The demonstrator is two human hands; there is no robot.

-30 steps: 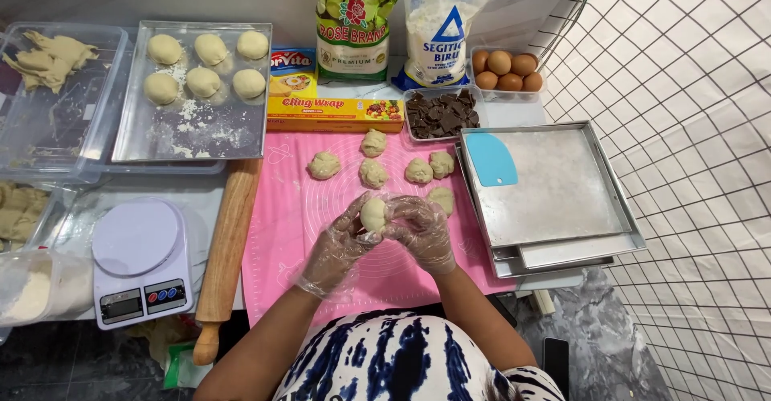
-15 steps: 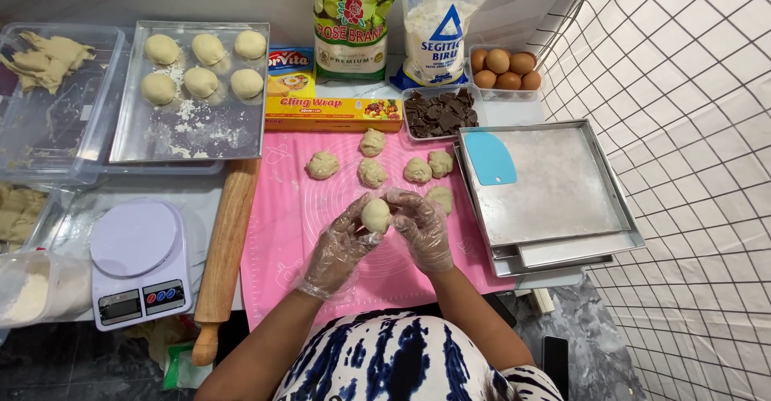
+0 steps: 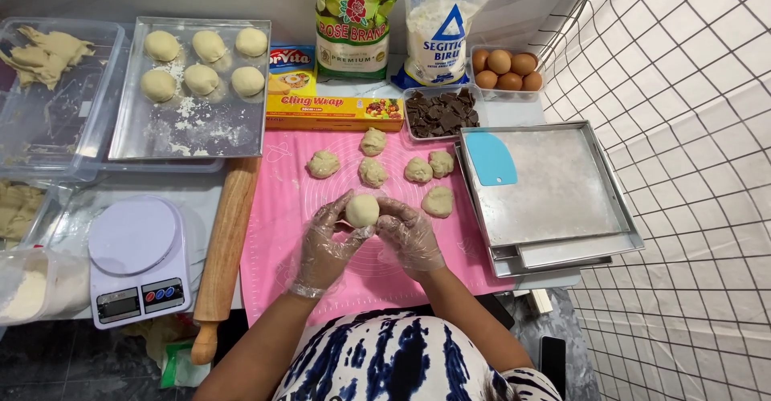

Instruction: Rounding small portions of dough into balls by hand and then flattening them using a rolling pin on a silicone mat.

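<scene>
Nearest the camera, the left hand [image 3: 325,248] and the right hand [image 3: 411,239], both in thin clear plastic gloves, meet above the pink silicone baking mat [image 3: 277,232] and close together on a pale, smooth round ball of dough [image 3: 362,210]. The ball sits at the fingertips between the two hands, raised off the mat; the left fingers cup it from the left and below, the right fingers press it from the right, neither hand clearly nearer. It is near-spherical, with no long axis to speak of, and its surface looks smooth. Just beyond lie five rougher, flatter lumps of dough [image 3: 373,172] on the mat. Farther back stands a metal tray of six rounded dough balls [image 3: 201,132].
</scene>
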